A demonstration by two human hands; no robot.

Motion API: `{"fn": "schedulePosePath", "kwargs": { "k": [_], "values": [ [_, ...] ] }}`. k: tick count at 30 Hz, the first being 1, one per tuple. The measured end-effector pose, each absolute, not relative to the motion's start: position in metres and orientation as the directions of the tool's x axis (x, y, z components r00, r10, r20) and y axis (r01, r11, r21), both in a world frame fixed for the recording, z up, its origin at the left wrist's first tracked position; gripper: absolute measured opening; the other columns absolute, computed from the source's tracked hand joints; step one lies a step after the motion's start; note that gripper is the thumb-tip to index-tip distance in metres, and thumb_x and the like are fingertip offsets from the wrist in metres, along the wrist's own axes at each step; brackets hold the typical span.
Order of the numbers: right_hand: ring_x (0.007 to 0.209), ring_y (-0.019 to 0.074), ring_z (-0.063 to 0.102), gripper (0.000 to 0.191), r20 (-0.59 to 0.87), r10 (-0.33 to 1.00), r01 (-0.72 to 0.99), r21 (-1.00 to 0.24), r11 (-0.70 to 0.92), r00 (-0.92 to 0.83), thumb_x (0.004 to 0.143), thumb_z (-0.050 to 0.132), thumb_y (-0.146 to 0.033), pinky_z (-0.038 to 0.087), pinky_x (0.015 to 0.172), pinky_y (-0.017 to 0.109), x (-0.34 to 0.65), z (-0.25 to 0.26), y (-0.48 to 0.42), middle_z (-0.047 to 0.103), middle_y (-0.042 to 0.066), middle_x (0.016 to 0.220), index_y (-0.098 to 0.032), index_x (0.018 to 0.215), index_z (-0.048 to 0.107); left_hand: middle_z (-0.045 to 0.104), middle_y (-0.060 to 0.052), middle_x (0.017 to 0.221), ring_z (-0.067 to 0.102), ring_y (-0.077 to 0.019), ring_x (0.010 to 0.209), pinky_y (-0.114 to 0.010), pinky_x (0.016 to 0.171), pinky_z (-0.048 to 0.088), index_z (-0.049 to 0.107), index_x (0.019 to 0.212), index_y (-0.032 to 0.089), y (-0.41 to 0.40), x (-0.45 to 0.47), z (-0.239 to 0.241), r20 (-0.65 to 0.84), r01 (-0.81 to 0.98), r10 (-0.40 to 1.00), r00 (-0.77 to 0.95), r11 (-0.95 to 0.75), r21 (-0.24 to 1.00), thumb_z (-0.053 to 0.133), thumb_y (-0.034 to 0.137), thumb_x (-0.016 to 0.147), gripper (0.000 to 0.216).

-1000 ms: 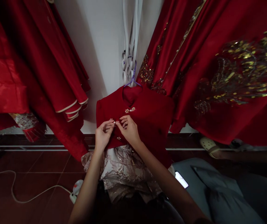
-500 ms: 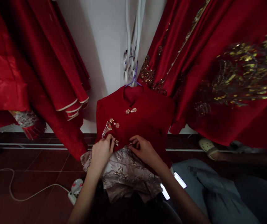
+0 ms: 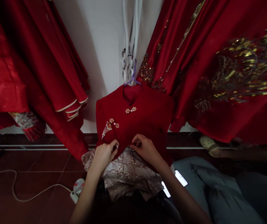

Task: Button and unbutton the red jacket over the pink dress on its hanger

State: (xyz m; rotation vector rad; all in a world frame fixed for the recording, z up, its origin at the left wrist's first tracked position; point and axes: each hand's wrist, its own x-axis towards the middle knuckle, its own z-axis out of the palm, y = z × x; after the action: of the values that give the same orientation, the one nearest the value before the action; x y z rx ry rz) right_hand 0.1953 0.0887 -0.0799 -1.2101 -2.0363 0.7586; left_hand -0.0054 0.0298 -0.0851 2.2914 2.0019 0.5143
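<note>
1. Crimson cloth jacket (image 3: 147,121) with short sleeves hangs above the fingers on a thin purple hanger (image 3: 132,77), which is hooked to a white wall rail (image 3: 130,46). Hung this way, its front panel faces the person and stays spread for two-handed work.
2. Left hand (image 3: 104,154): thumb and forefinger are pinched closed on a small pearl button (image 3: 116,146) at the jacket's lower front edge.
3. Right hand (image 3: 146,149): the fingers are curled closed on the same lower edge, just right of the left fingertips. What lies inside the curl cannot be told.
4. Judgement: the two grips sit close together so that the cloth between them stays taut and the closure point is held steady against the hanger's swing.
5. Jacket appearance: matt, deep red, stand collar. A pearl flower clasp (image 3: 130,109) sits well above the fingers at the neck. A second pearl clasp with a beaded tassel (image 3: 109,125) sits just above the left fingertips.
6. Below the fingers, silvery lace fabric (image 3: 128,174) spills from under the hem, beneath both wrists.
7. Far right of the fingers hang red satin gowns with gold embroidery (image 3: 217,62). Far left hang plain red garments with cream piping (image 3: 54,68).
</note>
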Motion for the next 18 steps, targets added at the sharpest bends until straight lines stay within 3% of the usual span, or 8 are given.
{"fn": "schedulePosePath", "kwargs": {
  "k": [3,8,12,15,18],
  "values": [
    [0.064,0.0138,0.060,0.013,0.199,0.919,0.425,-0.839,0.339,-0.340,0.074,0.066,-0.026,0.049,0.057,0.026,0.197,-0.072,0.088,0.061,0.000,0.069,-0.019,0.078,0.056,0.064,0.001,0.068,0.060,-0.0152,0.058,-0.022,0.053,0.034,0.058,0.101,0.028,0.034,-0.002,-0.085,0.251,0.937,0.964,0.091,-0.168,0.307,0.047,0.029,0.089,0.016],
    [0.071,0.0156,0.064,0.028,0.122,0.908,0.114,-0.977,0.182,-0.401,0.070,0.070,-0.040,0.056,0.052,0.026,0.187,-0.058,0.086,0.064,0.001,0.076,-0.019,0.083,0.056,0.065,-0.003,0.086,0.061,-0.0162,0.081,-0.025,0.070,0.043,0.058,0.090,0.023,0.039,0.011,-0.081,0.454,0.825,0.889,0.061,-0.301,0.479,0.044,0.034,0.091,0.017],
    [0.067,0.0149,0.064,0.030,0.132,0.930,0.152,-0.969,0.194,-0.343,0.068,0.071,-0.041,0.056,0.050,0.025,0.175,-0.062,0.088,0.064,0.002,0.074,-0.017,0.083,0.059,0.063,-0.001,0.077,0.060,-0.0147,0.074,-0.025,0.069,0.044,0.057,0.083,0.022,0.041,0.016,-0.084,0.426,0.749,0.903,-0.051,-0.247,0.615,0.049,0.028,0.088,0.011],
    [0.067,0.0145,0.064,0.025,0.170,0.928,0.202,-0.948,0.246,-0.332,0.070,0.071,-0.037,0.057,0.053,0.025,0.171,-0.071,0.091,0.066,0.003,0.075,-0.017,0.082,0.062,0.060,-0.001,0.082,0.058,-0.0163,0.079,-0.027,0.070,0.044,0.058,0.087,0.022,0.039,0.012,-0.086,0.414,0.794,0.908,-0.062,-0.206,0.572,0.056,0.024,0.082,0.006],
    [0.067,0.0143,0.064,0.022,0.161,0.925,0.223,-0.943,0.248,-0.345,0.070,0.070,-0.034,0.057,0.052,0.024,0.170,-0.078,0.092,0.066,0.003,0.074,-0.017,0.082,0.063,0.055,-0.003,0.093,0.056,-0.0173,0.087,-0.028,0.075,0.046,0.059,0.094,0.024,0.036,0.007,-0.088,0.391,0.839,0.920,-0.004,-0.209,0.502,0.057,0.019,0.078,0.017]
  ]
}}
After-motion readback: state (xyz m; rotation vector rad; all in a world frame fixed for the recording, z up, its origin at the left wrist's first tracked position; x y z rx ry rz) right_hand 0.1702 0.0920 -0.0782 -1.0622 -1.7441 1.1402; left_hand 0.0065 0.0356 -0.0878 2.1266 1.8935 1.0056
